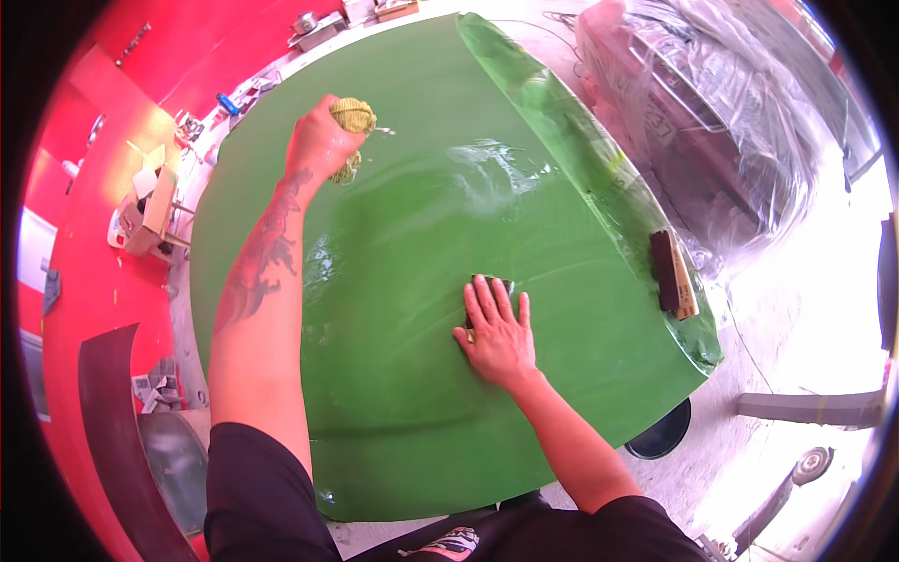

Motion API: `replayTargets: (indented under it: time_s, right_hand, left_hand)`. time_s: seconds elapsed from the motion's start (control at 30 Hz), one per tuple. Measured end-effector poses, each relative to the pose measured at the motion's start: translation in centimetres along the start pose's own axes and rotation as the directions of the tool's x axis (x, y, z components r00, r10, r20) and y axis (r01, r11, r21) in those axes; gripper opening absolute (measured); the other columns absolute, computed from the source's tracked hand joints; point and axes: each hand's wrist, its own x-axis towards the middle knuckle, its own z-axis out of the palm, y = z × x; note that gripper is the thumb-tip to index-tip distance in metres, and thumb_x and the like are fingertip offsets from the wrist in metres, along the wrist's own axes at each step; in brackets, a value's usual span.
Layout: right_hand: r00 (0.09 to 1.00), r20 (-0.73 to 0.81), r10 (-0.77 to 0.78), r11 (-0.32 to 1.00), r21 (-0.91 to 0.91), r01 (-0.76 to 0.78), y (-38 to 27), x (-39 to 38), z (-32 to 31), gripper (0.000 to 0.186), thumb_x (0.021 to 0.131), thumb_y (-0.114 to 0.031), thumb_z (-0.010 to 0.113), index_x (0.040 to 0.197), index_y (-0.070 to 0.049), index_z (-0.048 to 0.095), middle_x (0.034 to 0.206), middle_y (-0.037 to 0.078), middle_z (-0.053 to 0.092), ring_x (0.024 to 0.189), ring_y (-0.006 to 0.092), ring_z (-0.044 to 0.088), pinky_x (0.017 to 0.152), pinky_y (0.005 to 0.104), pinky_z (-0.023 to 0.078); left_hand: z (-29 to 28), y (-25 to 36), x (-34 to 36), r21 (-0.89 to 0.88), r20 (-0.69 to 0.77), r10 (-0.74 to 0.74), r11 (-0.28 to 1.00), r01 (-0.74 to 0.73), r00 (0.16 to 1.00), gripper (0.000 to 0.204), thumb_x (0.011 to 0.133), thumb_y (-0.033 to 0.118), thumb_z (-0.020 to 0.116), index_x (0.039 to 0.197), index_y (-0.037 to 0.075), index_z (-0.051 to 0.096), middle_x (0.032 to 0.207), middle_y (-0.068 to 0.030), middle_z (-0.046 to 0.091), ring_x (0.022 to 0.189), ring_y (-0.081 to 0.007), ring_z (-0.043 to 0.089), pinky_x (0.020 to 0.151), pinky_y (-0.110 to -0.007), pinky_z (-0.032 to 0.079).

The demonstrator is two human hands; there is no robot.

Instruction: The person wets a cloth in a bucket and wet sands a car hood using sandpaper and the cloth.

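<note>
My left hand [321,140] is closed around a wet, yellow knitted cloth [354,116], held over the upper left of a large green panel [393,234], with drips beside it. My right hand [496,332] lies flat, fingers spread, on a small dark pad [502,281] on the panel, mostly hidden under it. Wet, whitish patches [496,173] streak the green surface. Along the panel's right edge, a dark brown block with a tan strip [669,272] rests.
A plastic-covered vehicle [702,122] stands at upper right. A cluttered wooden stand [145,215], a curved dark panel [108,393] and red walls [140,47] are at left. A black round container [660,431] sits below the green panel's right corner, near a grey beam [805,405].
</note>
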Motion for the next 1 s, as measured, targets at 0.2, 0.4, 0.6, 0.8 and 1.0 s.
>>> replayTargets:
  time_s: [0.2, 0.4, 0.6, 0.8, 1.0]
  right_hand:
    - [1.0, -0.019, -0.019, 1.0, 0.009, 0.019, 0.3, 0.2, 0.1, 0.07, 0.098, -0.049, 0.041, 0.154, -0.011, 0.022, 0.161, 0.005, 0.02, 0.149, 0.0266, 0.017, 0.117, 0.0595, 0.012]
    - [0.972, 0.011, -0.236, 0.969, -0.067, 0.236, -0.6, 1.2, 0.6, 0.07, 0.098, -0.05, 0.039, 0.153, -0.009, 0.026, 0.161, 0.006, 0.022, 0.148, 0.0281, 0.019, 0.118, 0.0576, 0.012]
    - [0.778, 0.106, -0.619, 0.785, 0.057, 0.617, -8.4, 7.1, 3.1, 0.071, 0.097, -0.053, 0.037, 0.152, -0.008, 0.028, 0.16, 0.007, 0.024, 0.149, 0.0243, 0.018, 0.119, 0.0567, 0.01]
    - [0.962, 0.085, -0.259, 0.965, -0.022, 0.261, -6.1, 22.5, 1.1, 0.066, 0.099, -0.051, 0.031, 0.151, -0.009, 0.031, 0.16, 0.007, 0.024, 0.148, 0.0242, 0.022, 0.117, 0.0611, 0.012]
    - [0.989, -0.063, 0.131, 0.962, -0.235, -0.142, 3.5, 27.8, -2.3, 0.062, 0.102, -0.049, 0.028, 0.15, -0.009, 0.03, 0.161, 0.007, 0.022, 0.148, 0.0255, 0.021, 0.117, 0.0599, 0.016]
  left_hand:
    - [1.3, 2.6, 2.4, 0.01, -0.033, 0.007, 1.0, -0.007, 0.999, 0.049, 0.068, 0.031, 0.076, 0.108, 0.006, 0.064, 0.098, -0.0179, 0.071, 0.093, -0.0335, 0.069, 0.082, -0.042, 0.055]
    - [2.7, 0.8, -0.1, -0.169, -0.023, -0.112, 0.98, 0.107, 0.993, 0.052, 0.072, 0.03, 0.079, 0.114, 0.007, 0.061, 0.105, -0.0189, 0.07, 0.099, -0.0315, 0.068, 0.085, -0.041, 0.054]
    - [2.8, -4.3, -17.3, -0.309, -0.138, -0.173, 0.943, 0.124, 0.975, 0.083, 0.078, 0.011, 0.08, 0.147, 0.008, 0.035, 0.133, -0.0189, 0.056, 0.121, -0.0315, 0.056, 0.103, -0.04, 0.044]
    - [-2.1, -13.9, -34.9, 0.182, -0.121, -0.246, 0.947, 0.265, 0.962, 0.085, 0.076, 0.015, 0.08, 0.147, 0.006, 0.034, 0.141, -0.0203, 0.046, 0.13, -0.0384, 0.045, 0.109, -0.046, 0.036]
    - [-1.2, -15.2, -39.8, 0.265, -0.182, -0.327, 0.892, 0.366, 0.928, 0.092, 0.076, 0.035, 0.078, 0.149, 0.01, 0.028, 0.148, -0.01, 0.04, 0.134, -0.0417, 0.037, 0.115, -0.057, 0.022]
